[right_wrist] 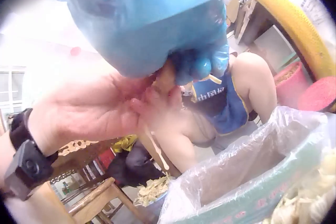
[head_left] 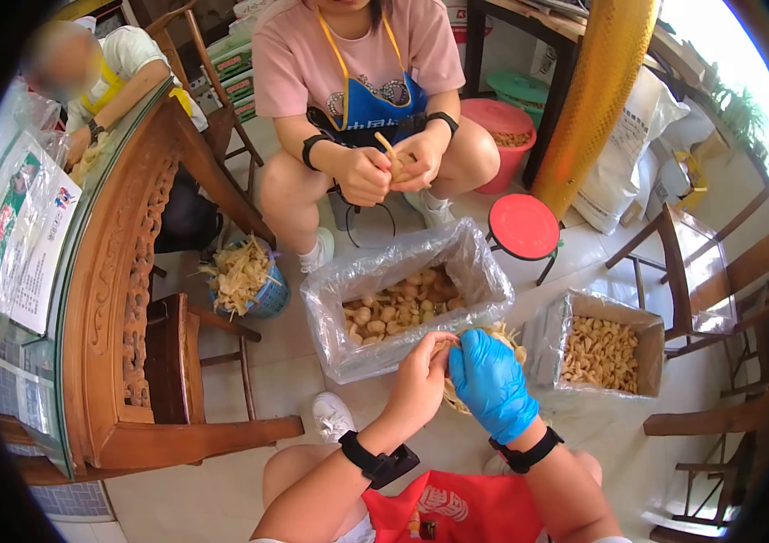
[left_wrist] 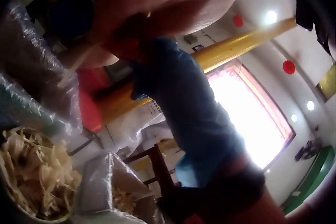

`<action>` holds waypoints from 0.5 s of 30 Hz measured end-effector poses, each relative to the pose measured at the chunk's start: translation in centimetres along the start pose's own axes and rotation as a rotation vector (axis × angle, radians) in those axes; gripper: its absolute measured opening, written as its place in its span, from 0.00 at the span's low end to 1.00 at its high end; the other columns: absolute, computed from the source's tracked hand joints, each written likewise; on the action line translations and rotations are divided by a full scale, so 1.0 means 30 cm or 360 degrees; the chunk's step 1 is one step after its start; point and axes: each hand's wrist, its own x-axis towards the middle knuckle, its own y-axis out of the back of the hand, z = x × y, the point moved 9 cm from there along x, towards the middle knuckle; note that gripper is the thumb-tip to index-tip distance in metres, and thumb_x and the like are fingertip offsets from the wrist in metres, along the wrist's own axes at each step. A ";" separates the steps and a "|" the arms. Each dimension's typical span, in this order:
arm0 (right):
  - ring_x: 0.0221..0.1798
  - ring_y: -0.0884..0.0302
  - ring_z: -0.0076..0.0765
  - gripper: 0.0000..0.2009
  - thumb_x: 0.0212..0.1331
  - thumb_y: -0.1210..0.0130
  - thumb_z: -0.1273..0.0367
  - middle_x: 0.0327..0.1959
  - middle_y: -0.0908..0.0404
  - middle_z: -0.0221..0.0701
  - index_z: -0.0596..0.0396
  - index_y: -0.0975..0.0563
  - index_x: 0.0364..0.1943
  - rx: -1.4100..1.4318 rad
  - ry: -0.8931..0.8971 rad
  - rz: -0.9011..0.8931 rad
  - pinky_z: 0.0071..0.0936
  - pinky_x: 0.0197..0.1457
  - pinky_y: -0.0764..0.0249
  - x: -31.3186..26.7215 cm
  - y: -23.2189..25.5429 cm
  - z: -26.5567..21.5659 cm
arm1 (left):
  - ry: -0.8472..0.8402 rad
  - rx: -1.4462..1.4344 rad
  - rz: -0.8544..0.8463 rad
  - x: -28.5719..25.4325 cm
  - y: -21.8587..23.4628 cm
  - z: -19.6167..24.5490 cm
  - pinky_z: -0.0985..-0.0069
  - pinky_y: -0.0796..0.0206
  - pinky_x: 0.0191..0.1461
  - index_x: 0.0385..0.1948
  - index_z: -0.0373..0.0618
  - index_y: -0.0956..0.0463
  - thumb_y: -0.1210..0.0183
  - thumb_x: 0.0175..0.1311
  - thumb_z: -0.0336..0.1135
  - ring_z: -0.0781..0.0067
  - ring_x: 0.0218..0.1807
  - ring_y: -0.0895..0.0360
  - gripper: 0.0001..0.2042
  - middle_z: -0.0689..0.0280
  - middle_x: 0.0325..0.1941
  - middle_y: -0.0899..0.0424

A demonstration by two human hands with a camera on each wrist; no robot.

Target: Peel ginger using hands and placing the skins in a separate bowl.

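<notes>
My bare left hand point(head_left: 419, 378) and my blue-gloved right hand point(head_left: 493, 380) meet at the fingertips over the near side of a plastic-lined box point(head_left: 334, 348). Between them they pinch a garlic bulb point(right_wrist: 167, 77), mostly hidden by the fingers. A thin pale stalk point(right_wrist: 159, 150) dangles beneath the left hand in the right wrist view. Whole garlic bulbs point(head_left: 402, 306) lie inside the lined box. Under my hands is a round container of papery peels point(left_wrist: 42, 176), partly covered in the head view. Loose cloves point(head_left: 600, 353) fill a smaller lined box point(head_left: 543, 348) on the right.
Opposite sits a person in a blue apron point(head_left: 375, 100), holding a stalked bulb. A blue basket point(head_left: 268, 297) of peels stands left, beside a carved wooden table point(head_left: 99, 326) where another person sits. Right are a red stool point(head_left: 525, 226), a yellow pillar point(head_left: 597, 100) and wooden chairs point(head_left: 701, 281).
</notes>
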 end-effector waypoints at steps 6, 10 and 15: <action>0.27 0.28 0.44 0.09 0.54 0.47 0.64 0.21 0.28 0.37 0.55 0.29 0.28 -0.0290 0.0098 0.0012 0.38 0.34 0.35 -0.004 0.017 -0.047 | 0.0220 -0.0428 -0.0072 -0.004 -0.003 -0.036 0.85 0.36 0.35 0.43 0.42 0.30 0.58 0.71 0.29 0.87 0.32 0.31 0.08 0.72 0.33 0.25; 0.27 0.28 0.44 0.09 0.54 0.47 0.64 0.21 0.28 0.37 0.54 0.29 0.27 -0.0273 0.0108 -0.0030 0.38 0.35 0.36 -0.009 0.010 -0.035 | 0.0549 -0.0544 -0.0186 -0.018 -0.014 -0.062 0.85 0.36 0.36 0.44 0.44 0.29 0.56 0.70 0.30 0.87 0.31 0.31 0.08 0.73 0.32 0.26; 0.26 0.29 0.43 0.08 0.52 0.47 0.64 0.21 0.28 0.35 0.52 0.29 0.23 -0.0193 0.0345 -0.0014 0.38 0.34 0.36 -0.005 0.050 -0.065 | 0.0744 -0.0738 -0.0370 -0.015 -0.021 -0.083 0.85 0.36 0.37 0.45 0.47 0.29 0.53 0.68 0.31 0.85 0.33 0.31 0.08 0.74 0.34 0.26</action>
